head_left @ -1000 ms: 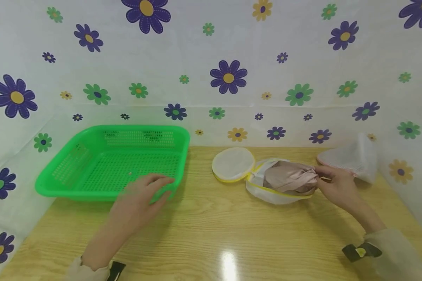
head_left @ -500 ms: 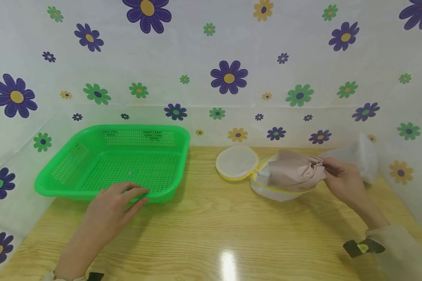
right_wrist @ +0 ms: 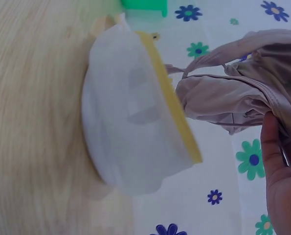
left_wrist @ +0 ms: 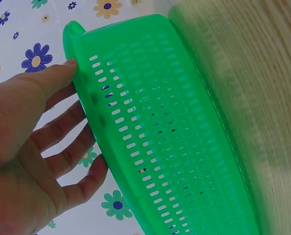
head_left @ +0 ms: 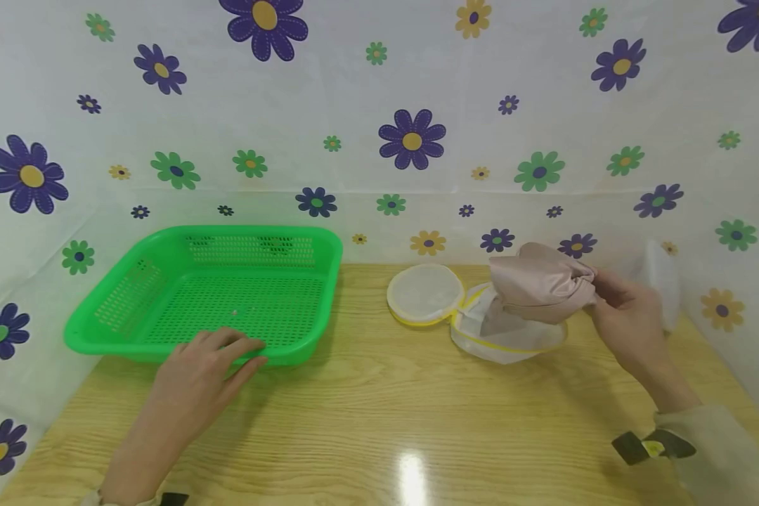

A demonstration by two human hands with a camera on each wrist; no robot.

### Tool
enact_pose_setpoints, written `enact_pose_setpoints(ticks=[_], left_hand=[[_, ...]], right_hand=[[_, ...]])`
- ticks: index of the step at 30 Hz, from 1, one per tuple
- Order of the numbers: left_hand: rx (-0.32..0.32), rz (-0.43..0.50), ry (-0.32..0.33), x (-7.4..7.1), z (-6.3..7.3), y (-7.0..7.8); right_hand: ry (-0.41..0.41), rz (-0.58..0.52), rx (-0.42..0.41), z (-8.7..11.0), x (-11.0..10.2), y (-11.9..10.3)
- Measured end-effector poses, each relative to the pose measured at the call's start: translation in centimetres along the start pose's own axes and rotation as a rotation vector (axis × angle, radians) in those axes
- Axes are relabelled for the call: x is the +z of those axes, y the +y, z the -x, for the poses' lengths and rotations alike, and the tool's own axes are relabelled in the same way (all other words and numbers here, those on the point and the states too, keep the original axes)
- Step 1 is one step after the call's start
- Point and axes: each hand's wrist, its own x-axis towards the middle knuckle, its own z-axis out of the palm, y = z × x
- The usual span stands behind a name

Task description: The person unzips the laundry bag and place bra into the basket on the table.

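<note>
A dusty-pink satin bra (head_left: 540, 284) hangs from my right hand (head_left: 629, 323), which pinches one end of it. Its straps and folded cups (right_wrist: 228, 95) show in the right wrist view. Below it lies a white laundry bag (head_left: 500, 344) with a yellow zip edge, its mouth unzipped; the bra's lower part still hangs inside. The bag's round white lid (head_left: 425, 294) is folded back to the left on the table. On the left, my left hand (head_left: 196, 379) holds the near rim of a green plastic basket (left_wrist: 150, 122), thumb outside and fingers over the edge.
Behind my right hand, a white mesh bag (head_left: 660, 281) stands at the back right of the wooden table (head_left: 379, 407). A flower-print cloth (head_left: 354, 105) hangs along the back and sides.
My right hand has lifted the bra up out of the laundry bag, which shifted slightly right. My left hand moved left and down along the basket's near rim, then stayed there.
</note>
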Motion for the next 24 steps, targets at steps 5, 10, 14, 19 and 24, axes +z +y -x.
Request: enact_pose_setpoints(ticks=[5, 10, 14, 19, 24], left_hand=[[-0.018, -0.005, -0.019, -0.3, -0.1, 0.3], [-0.015, -0.013, 0.008, -0.4, 0.0, 0.4], [-0.025, -0.022, 0.012, -0.4, 0.0, 0.5], [-0.019, -0.024, 0.019, -0.4, 0.0, 0.5], [-0.006, -0.025, 0.034, -0.3, 0.1, 0.4]], right_hand=[[0.033, -0.170, 0.069, -0.2, -0.2, -1.5], [0.067, -0.477, 0.111, -0.3, 0.2, -3.3], [0.112, -0.583, 0.129, -0.6, 1.0, -4.4], [0.187, -0.597, 0.133, -1.2, 2.4, -5.6], [0.191, -0.579, 0.082, -1.8, 3.8, -6.8]])
